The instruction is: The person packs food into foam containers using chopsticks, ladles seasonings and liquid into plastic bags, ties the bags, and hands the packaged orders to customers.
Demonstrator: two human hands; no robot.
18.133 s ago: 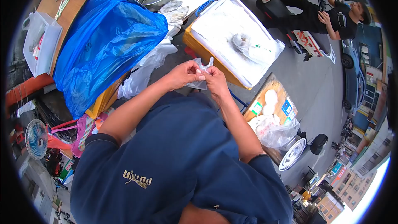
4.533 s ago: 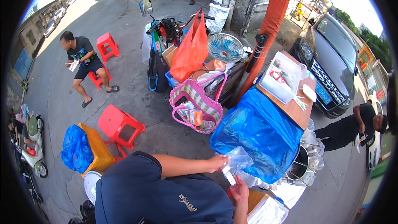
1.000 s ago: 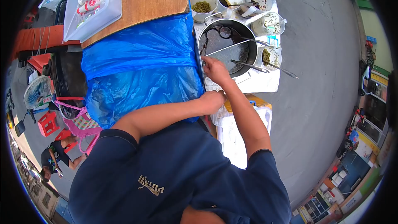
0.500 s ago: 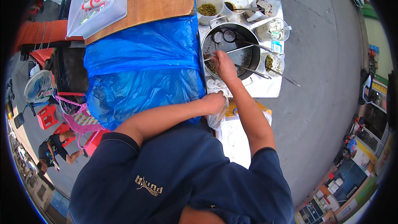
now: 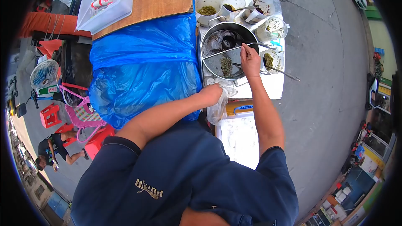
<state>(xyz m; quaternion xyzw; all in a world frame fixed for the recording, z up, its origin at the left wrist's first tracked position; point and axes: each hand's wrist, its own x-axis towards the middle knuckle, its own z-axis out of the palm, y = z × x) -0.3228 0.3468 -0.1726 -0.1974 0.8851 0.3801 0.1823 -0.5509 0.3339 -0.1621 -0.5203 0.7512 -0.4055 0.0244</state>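
Note:
My left hand [image 5: 210, 95] is closed on a clear plastic bag [image 5: 217, 112] that hangs below it at the table's near edge. My right hand [image 5: 250, 62] is over the right rim of a round metal pot [image 5: 204, 60], fingertips pinched together; whatever they hold is hidden. A thin divider [image 5: 222, 52] splits the pot. A dark ladle [image 5: 228, 42] rests in the far half. In the near half, a greenish clump of small bits [image 5: 226, 66] shows beside a second handle [image 5: 264, 73], which passes behind my right hand.
Plastic jugs and tubs, one with green contents [image 5: 207, 10], surround the pot. Blue plastic sheeting [image 5: 142, 75] lies to the left, below a wooden board [image 5: 167, 6] with straws and a clear bin [image 5: 104, 21]. A white box [image 5: 238, 138] stands near me. People are at the far edge and lower left.
My right hand has moved right, from over the pot's middle to its right rim. The greenish clump now shows plainly. My left hand has shifted slightly left, still with the bag.

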